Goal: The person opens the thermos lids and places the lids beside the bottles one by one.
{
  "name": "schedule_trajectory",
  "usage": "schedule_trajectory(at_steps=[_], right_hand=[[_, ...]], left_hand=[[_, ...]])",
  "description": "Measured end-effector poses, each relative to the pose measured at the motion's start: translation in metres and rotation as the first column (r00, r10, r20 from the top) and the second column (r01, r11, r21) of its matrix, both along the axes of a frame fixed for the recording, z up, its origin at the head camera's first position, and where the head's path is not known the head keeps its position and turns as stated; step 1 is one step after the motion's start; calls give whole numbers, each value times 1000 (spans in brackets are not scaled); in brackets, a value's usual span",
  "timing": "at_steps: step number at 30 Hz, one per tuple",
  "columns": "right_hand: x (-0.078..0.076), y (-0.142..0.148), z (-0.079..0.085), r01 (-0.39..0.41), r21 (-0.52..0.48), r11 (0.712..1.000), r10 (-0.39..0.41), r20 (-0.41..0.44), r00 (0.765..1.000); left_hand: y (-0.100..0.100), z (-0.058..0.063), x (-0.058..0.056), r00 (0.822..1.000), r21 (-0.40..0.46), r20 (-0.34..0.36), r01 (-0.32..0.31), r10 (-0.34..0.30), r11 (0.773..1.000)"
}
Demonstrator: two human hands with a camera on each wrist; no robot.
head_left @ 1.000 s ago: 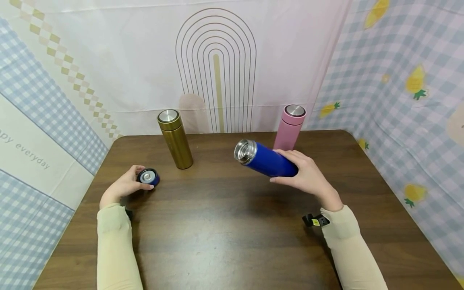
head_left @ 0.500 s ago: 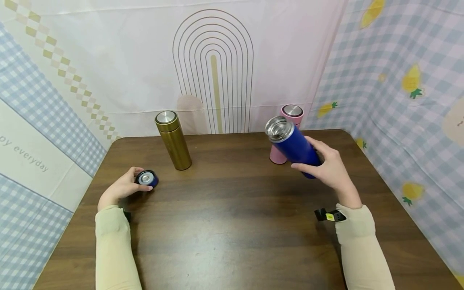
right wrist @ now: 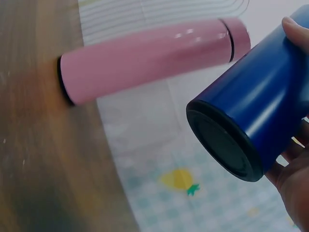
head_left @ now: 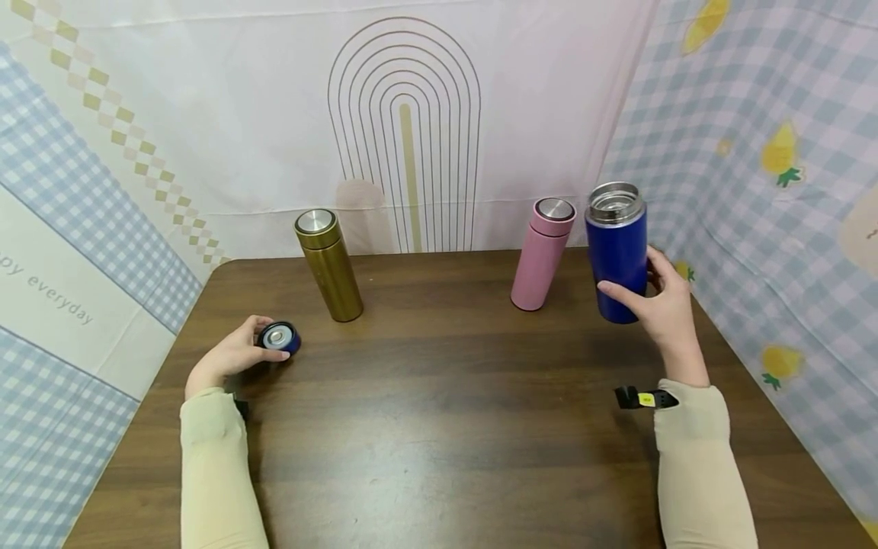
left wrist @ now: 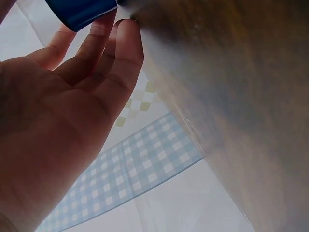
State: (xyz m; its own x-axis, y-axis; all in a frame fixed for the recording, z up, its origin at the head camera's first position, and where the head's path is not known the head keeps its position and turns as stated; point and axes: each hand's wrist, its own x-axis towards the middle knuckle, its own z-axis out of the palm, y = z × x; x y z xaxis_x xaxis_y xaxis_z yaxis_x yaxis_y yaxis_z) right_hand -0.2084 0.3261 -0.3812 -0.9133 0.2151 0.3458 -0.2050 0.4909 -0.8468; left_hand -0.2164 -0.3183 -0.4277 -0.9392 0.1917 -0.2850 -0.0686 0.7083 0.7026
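My right hand [head_left: 665, 301] grips a blue thermos flask [head_left: 619, 263] by its lower body. The flask has no lid on and its steel mouth faces up; its black base [right wrist: 224, 140] shows clear of the table in the right wrist view. At the left, my left hand [head_left: 236, 351] holds the blue thermos lid [head_left: 280, 337] between thumb and fingers, its pale inner side turned up. In the left wrist view the blue side of that lid [left wrist: 82, 12] shows at the fingertips. A pink thermos [head_left: 540, 259] stands upright just left of the blue flask.
A gold thermos [head_left: 331, 267] with its lid on stands at the back left of the brown wooden table [head_left: 425, 412], beyond the left hand. Patterned cloth [head_left: 439, 137] hangs along the table's back edge and both sides.
My right hand has carried the blue flask rightward, past the front of the pink thermos, and turned it from strongly tilted to nearly upright. The left hand with the lid has stayed put.
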Motion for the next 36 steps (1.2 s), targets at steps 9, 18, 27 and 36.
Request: schedule_trajectory(at_steps=[9, 18, 27, 36], right_hand=[[-6, 26, -18, 81, -49, 996, -74, 136, 988], [-15, 44, -37, 108, -29, 994, -98, 247, 964], [-22, 56, -51, 142, -15, 990, -130, 320, 938], [-22, 60, -56, 148, -6, 989, -137, 344, 929]], left_hand=[[-1, 0, -2, 1000, 5, -8, 10, -10, 1000], [-4, -2, -4, 1000, 2, -12, 15, -15, 1000], [-4, -1, -3, 1000, 11, 5, 13, -13, 1000], [-6, -2, -2, 1000, 9, -4, 24, -24, 1000]])
